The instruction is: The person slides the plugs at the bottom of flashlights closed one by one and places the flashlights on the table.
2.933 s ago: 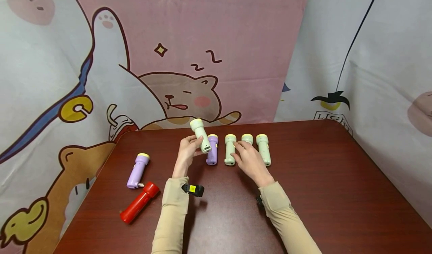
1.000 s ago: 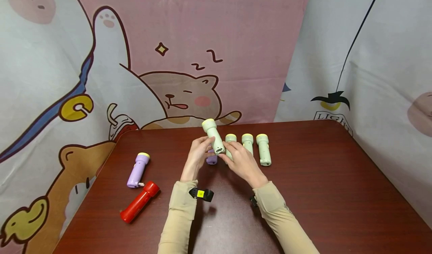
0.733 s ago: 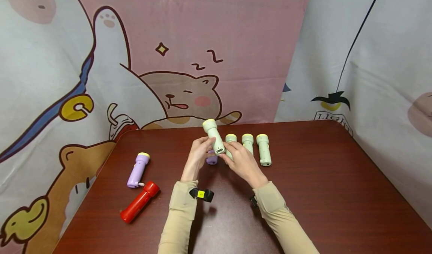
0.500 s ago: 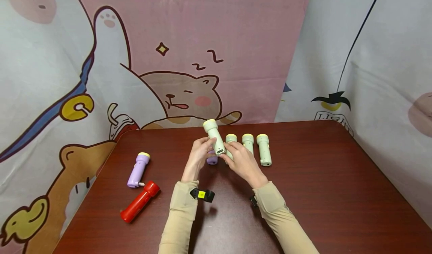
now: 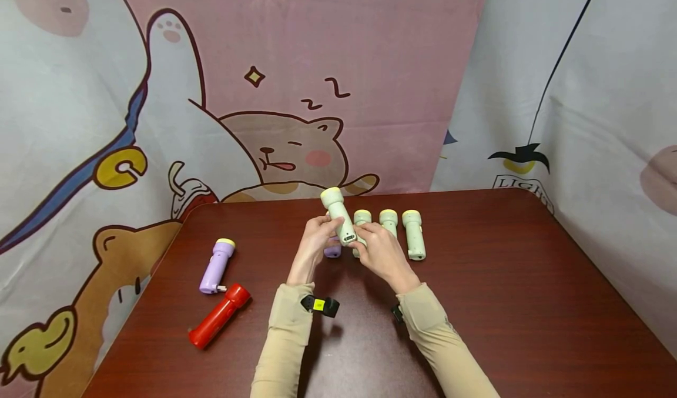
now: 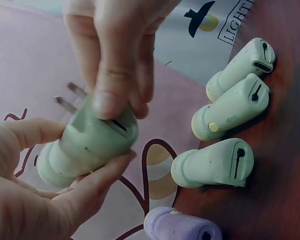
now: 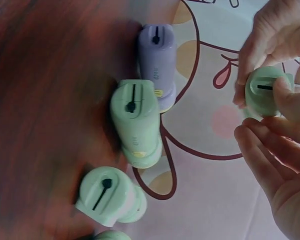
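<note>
A pale green flashlight [image 5: 338, 213] with a yellow-rimmed head hangs above the table, head up and tail tilted toward me. My left hand [image 5: 313, 242] holds its barrel between thumb and fingers. My right hand [image 5: 383, 254] is at the tail, its thumb pressed on the end next to a dark slot in the left wrist view. Two metal prongs [image 6: 70, 97] stick out from the side of the tail there. Behind the hands lies a purple flashlight [image 5: 332, 250], partly hidden. Beside it is a green flashlight [image 5: 362, 216], mostly covered by the right hand in the head view.
Two more green flashlights, one in the middle [image 5: 388, 221] and one at the right end [image 5: 414, 236], continue the row on the brown table [image 5: 518, 304]. At the left lie a purple flashlight [image 5: 215, 268] with its prongs out and a red flashlight [image 5: 219, 317]. A cartoon cloth [image 5: 402, 92] hangs behind.
The left hand has brought the green flashlight to the right. The right hand has shifted left from over the row to its tail. In the last half second both hands barely move.
</note>
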Action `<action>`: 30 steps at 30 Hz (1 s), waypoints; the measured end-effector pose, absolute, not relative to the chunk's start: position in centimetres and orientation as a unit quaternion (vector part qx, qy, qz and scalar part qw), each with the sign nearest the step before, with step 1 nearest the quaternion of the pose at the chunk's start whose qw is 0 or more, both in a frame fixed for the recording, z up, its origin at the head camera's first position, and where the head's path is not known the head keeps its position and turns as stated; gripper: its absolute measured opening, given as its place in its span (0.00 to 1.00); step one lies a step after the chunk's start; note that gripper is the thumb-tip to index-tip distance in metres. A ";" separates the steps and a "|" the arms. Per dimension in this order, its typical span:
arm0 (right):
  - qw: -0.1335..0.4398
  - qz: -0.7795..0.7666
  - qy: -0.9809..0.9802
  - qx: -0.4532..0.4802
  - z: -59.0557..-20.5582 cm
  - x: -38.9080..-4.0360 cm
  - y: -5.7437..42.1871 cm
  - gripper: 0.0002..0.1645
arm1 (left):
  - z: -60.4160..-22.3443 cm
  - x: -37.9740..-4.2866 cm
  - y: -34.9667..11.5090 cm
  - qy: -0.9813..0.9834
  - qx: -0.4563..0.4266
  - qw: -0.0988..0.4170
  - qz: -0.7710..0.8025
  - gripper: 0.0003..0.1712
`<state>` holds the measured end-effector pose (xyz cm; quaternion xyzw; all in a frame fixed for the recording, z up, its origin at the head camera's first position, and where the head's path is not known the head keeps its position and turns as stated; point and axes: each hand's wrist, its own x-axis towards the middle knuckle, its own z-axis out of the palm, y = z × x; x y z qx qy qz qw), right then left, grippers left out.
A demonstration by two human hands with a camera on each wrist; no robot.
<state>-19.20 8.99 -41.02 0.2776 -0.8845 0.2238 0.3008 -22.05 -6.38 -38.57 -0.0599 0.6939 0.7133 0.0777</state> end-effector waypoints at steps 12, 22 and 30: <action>0.308 0.224 -0.882 0.277 -41.4 -19.3 9.1 0.14 | -38.4 -22.2 -6.3 0.700 -0.053 0.079 0.708 0.30; 0.308 0.214 -0.885 0.275 -41.3 -19.3 9.2 0.16 | -38.5 -22.2 -6.2 0.697 -0.052 0.082 0.710 0.30; 0.311 0.213 -0.885 0.275 -41.2 -19.3 9.3 0.17 | -38.4 -22.2 -6.2 0.689 -0.049 0.088 0.718 0.30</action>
